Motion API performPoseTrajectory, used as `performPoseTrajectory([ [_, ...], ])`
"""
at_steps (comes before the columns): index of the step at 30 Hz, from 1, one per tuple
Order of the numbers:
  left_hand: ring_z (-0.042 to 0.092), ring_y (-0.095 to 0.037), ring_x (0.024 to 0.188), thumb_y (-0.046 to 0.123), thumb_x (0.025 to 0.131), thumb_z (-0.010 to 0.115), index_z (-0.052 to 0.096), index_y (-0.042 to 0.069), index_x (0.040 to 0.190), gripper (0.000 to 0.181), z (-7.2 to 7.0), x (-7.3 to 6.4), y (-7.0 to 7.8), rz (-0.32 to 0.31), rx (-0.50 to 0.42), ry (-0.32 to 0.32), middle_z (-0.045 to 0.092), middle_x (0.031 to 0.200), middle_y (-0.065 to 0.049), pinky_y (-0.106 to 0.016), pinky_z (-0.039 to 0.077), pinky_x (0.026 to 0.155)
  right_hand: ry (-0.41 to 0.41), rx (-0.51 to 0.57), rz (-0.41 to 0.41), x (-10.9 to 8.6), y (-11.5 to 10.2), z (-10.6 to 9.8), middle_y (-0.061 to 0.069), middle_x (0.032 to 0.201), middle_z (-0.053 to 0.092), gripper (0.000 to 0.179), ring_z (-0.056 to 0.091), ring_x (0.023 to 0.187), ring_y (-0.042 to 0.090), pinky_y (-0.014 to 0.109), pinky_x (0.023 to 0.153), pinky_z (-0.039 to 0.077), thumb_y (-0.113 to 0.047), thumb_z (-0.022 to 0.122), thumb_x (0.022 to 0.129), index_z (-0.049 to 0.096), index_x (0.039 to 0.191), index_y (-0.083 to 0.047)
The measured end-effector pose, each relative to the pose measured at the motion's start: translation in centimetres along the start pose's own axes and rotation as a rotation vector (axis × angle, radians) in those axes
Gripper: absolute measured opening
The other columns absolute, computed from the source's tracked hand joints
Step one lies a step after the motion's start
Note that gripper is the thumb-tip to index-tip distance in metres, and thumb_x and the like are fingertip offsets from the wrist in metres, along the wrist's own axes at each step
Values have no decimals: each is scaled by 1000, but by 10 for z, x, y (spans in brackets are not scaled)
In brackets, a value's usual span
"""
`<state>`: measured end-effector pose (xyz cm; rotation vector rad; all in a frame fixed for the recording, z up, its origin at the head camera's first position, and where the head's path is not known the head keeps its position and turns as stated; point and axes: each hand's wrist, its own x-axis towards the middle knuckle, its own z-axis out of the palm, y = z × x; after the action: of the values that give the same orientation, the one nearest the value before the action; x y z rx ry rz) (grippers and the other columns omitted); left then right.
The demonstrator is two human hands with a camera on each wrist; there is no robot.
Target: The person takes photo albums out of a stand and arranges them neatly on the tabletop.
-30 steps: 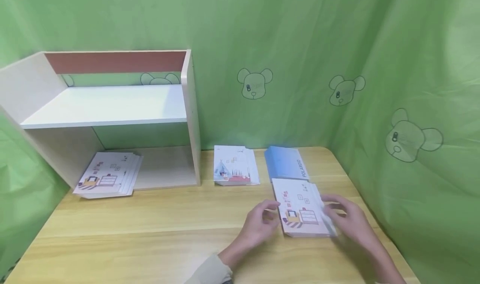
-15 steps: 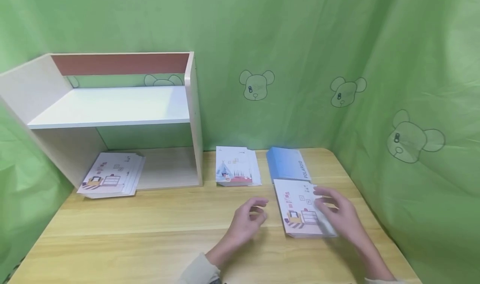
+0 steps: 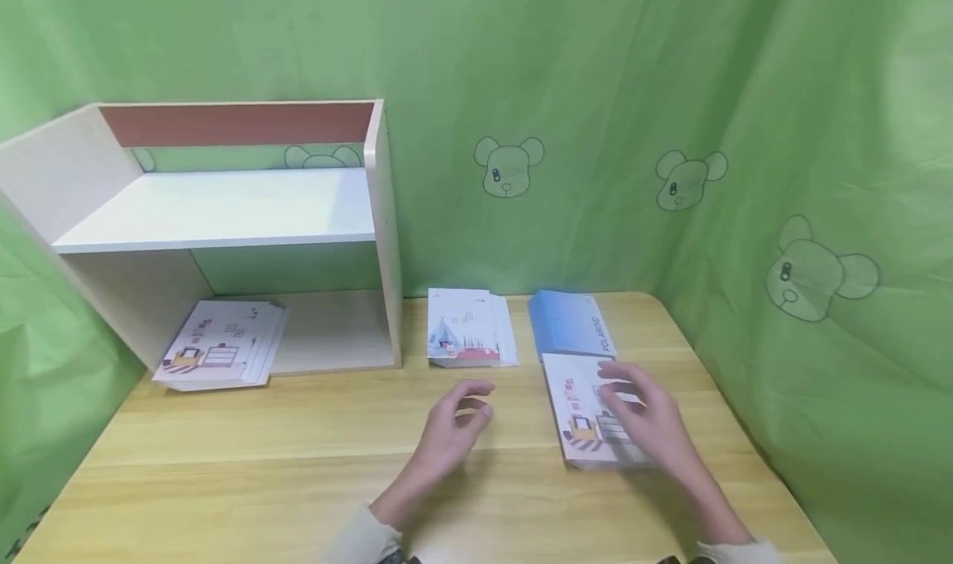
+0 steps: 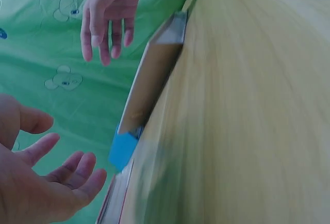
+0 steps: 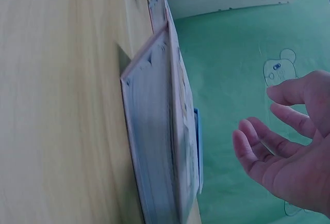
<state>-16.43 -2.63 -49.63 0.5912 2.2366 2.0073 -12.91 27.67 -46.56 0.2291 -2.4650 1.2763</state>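
A thick white-covered book [image 3: 569,390], printed with an armchair and a cabinet, lies flat at the right of the table; it looks like a photo album. Above its right part hovers my right hand [image 3: 649,419], fingers loosely bent and holding nothing. In the right wrist view, that hand [image 5: 294,157] is apart from the book's [image 5: 149,131] thick page block. My left hand [image 3: 450,432] floats over the table, left of the book, with relaxed fingers and nothing in them. Behind the book lies a blue one [image 3: 566,324] marked POLAROID.
Another white book [image 3: 462,328], with a tent picture, lies farther back near the middle. A two-level shelf [image 3: 216,208] stands at the left, with a white book [image 3: 212,349] on its bottom board. Green curtain [image 3: 581,68] hangs behind and to the right of the wooden table [image 3: 260,481].
My left hand has drawn away leftward from the book's left edge. My right hand has left its right edge and shifted left over its cover. The books stay in place.
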Motion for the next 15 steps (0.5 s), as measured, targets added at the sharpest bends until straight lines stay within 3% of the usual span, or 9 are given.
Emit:
performPoseTrajectory([
  [8, 63, -32, 116, 10, 100, 63, 63, 2, 131, 31, -27, 0, -4, 9, 12, 84, 62, 134, -14, -41, 54, 103, 13, 29, 35, 7, -7, 19, 17, 129, 65, 33, 66, 109, 31, 16, 89, 54, -8, 66, 100, 61, 132, 0],
  [15, 58, -44, 123, 9, 100, 64, 63, 3, 131, 31, -44, -5, -8, 10, -24, 136, 61, 136, -17, -42, 53, 104, 10, 78, 31, 8, -18, 34, 17, 131, 63, 32, 67, 109, 34, 19, 88, 57, -6, 67, 99, 62, 131, -4],
])
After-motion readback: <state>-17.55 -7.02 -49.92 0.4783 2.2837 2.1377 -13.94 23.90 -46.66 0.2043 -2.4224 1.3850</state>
